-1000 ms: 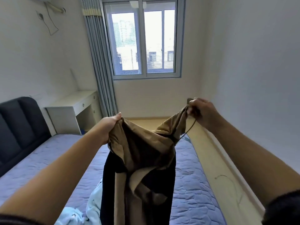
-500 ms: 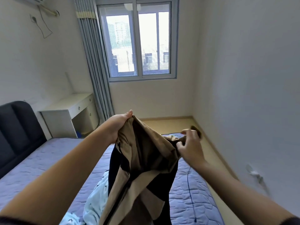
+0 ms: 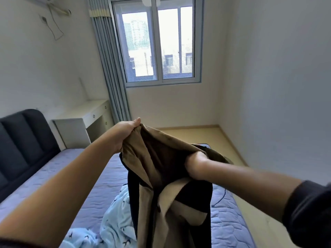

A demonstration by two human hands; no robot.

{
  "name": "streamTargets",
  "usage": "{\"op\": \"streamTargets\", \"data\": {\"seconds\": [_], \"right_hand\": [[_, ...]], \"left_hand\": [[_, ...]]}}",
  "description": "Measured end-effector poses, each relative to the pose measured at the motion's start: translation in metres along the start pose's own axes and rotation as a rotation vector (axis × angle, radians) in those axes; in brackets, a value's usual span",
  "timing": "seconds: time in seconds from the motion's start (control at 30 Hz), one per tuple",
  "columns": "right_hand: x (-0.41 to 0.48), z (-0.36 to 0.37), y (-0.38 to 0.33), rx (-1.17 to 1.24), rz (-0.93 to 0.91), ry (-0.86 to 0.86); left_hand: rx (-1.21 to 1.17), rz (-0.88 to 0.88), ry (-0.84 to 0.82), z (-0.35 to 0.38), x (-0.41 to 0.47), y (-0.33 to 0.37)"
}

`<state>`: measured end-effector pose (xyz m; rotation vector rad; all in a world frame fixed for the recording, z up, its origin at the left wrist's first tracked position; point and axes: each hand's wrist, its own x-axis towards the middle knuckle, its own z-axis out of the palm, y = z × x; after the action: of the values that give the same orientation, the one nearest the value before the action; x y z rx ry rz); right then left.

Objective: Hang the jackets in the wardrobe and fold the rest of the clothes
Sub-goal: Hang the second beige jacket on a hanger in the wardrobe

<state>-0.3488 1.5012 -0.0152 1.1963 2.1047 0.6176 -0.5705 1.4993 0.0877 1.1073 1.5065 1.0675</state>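
Your left hand (image 3: 128,134) pinches the jacket (image 3: 155,158) by its top edge, fingers curled round the cloth. Your right hand (image 3: 195,166) is pushed into the folds; fingers hidden, grip cannot be told. Jacket hangs over the bed (image 3: 44,176), blocking your view of its middle. Blue garment (image 3: 114,221) lies crumpled on the bed, just left of the hanging cloth; thin cable (image 3: 221,198) to its right. Desk (image 3: 84,116), curtain (image 3: 111,68), window (image 3: 159,45) beyond.

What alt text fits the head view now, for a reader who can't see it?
The left hand grips a tan-and-black jacket held up over a bed, while the right hand is sunk in its folds, fingers hidden. A pale blue garment lies on the bed below; a window is ahead.
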Motion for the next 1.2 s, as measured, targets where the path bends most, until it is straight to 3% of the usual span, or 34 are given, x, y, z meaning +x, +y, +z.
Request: {"op": "streamTargets", "data": {"seconds": [0.1,0.13,0.2,0.27,0.3,0.37,0.47,0.6,0.63,0.7,0.77,0.83,0.93,1.0,1.13,1.2], "right_hand": [[-0.022,-0.016,0.045,0.291,-0.100,0.457],[-0.027,-0.022,0.063,0.465,-0.122,0.584],[-0.033,-0.034,0.094,1.032,-0.146,0.815],[-0.035,-0.033,0.112,1.547,-0.058,0.923],[-0.035,-0.028,0.113,1.662,0.005,0.905],[-0.030,-0.006,0.112,1.578,0.133,0.715],[-0.018,0.031,0.104,1.200,0.382,0.379],[-0.012,0.052,0.082,1.173,0.495,0.008],[-0.013,0.057,0.077,1.220,0.513,-0.157],[-0.019,0.073,0.062,1.560,0.563,-0.511],[-0.022,0.086,0.039,1.847,0.469,-0.704],[-0.019,0.086,0.019,2.075,0.428,-0.623],[-0.004,0.060,0.017,2.446,0.543,-0.133],[0.003,0.030,0.024,2.604,0.478,0.110],[-0.004,-0.039,0.037,2.602,0.235,0.414],[-0.017,-0.071,0.040,2.613,0.131,0.479]], "left_hand": [[-0.015,-0.082,0.032,-0.017,0.011,-0.013],[-0.020,-0.105,0.020,-0.020,0.013,-0.016],[-0.004,-0.123,-0.004,-0.022,0.018,-0.021],[0.000,-0.134,-0.034,-0.019,0.020,-0.023],[-0.030,-0.143,-0.059,-0.017,0.020,-0.023],[-0.098,-0.144,-0.097,-0.006,0.020,-0.022],[-0.180,-0.123,-0.126,0.024,0.015,-0.017],[-0.273,-0.113,-0.130,0.064,0.010,-0.009],[-0.296,-0.107,-0.118,0.068,0.010,-0.007],[-0.346,-0.095,-0.063,0.069,0.014,-0.005],[-0.387,-0.077,-0.027,0.061,0.018,-0.006],[-0.409,-0.062,-0.011,0.049,0.021,-0.009],[-0.425,-0.060,0.078,0.027,0.014,-0.014],[-0.436,-0.066,0.142,0.008,0.000,-0.013],[-0.564,0.034,0.202,-0.038,-0.053,0.004],[-0.592,0.084,0.228,-0.049,-0.091,0.012]]}}
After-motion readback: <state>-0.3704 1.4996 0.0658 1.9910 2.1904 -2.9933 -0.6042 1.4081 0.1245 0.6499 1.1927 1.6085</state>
